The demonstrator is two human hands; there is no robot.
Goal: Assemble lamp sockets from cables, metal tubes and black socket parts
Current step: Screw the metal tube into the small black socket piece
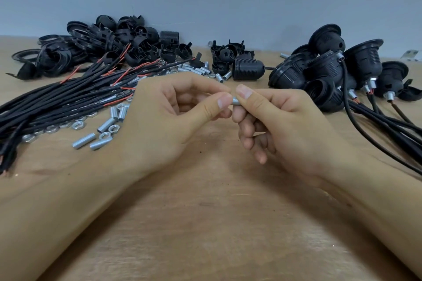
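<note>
Head view: taking the tube point(235, 101) as landmark, far left of it lie the cables point(68, 96) on the table point(205, 223), with loose tubes point(96, 137) and nuts point(68, 124) just in front of them. The left hand point(169, 118) pinches the tube's left end between thumb and forefinger. The tube shows only as a short silver stretch between the two grips, held above the table. The right hand point(280, 121) pinches its right end likewise, other fingers curled. Far right of the tube lie finished sockets point(331, 75); behind it, a socket shell point(247, 68).
</note>
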